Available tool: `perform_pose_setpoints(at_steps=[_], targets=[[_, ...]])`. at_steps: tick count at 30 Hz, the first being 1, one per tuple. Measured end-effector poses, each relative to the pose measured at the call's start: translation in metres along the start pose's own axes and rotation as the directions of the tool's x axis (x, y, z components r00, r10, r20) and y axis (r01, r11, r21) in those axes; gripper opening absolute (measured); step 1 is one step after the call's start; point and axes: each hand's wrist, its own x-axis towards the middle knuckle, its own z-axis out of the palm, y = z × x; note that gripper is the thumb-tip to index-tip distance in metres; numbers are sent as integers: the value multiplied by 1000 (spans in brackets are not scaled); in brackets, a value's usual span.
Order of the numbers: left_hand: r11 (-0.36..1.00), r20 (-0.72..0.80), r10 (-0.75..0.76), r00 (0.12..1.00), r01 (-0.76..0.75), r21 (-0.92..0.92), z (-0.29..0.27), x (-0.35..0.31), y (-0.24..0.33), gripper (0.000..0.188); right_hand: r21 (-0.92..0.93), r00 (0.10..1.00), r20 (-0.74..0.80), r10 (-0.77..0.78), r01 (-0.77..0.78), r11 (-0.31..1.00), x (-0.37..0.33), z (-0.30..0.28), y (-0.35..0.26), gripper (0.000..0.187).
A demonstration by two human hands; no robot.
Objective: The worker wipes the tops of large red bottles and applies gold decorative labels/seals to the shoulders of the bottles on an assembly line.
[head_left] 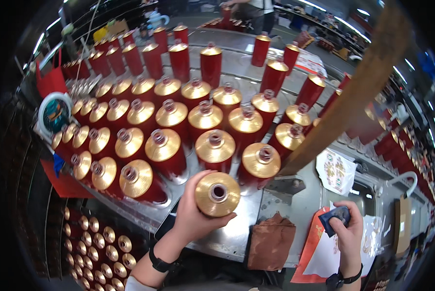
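Observation:
My left hand [190, 217] is wrapped round a red bottle with a gold shoulder [209, 202], close in front of me. Its open clear mouth faces up toward me. Further right, my right hand [351, 230] pinches a small flat dark-blue piece [332, 221] between thumb and fingers; its exact kind is unclear. Just beyond the held bottle, rows of similar red and gold bottles [215, 149] stand upright on the metal table [229, 233]. A brown folded cloth [272, 241] lies between my hands, and an orange-red and white sheet [314, 259] is under my right hand.
A slanting wooden post [346, 92] rises right of the bottles. Beyond it are a sink [364, 194] with a curved tap [409, 178] and more red bottles. Many bottles [98, 240] stand lower at left. A round picture [55, 114] is at the left edge. Another person [256, 12] stands far back.

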Motion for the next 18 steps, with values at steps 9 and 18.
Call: perform_pose_setpoints(at_steps=[9,18], targets=[[984,-89,-95,991,80,-159,14,-9,-10,94,-56,979,-97,-180,176,983,80,-75,18,26],[990,-151,-117,982,104,-92,21,-16,-9,84,-320,976,-216,14,-84,943,230,-176,19,43]])
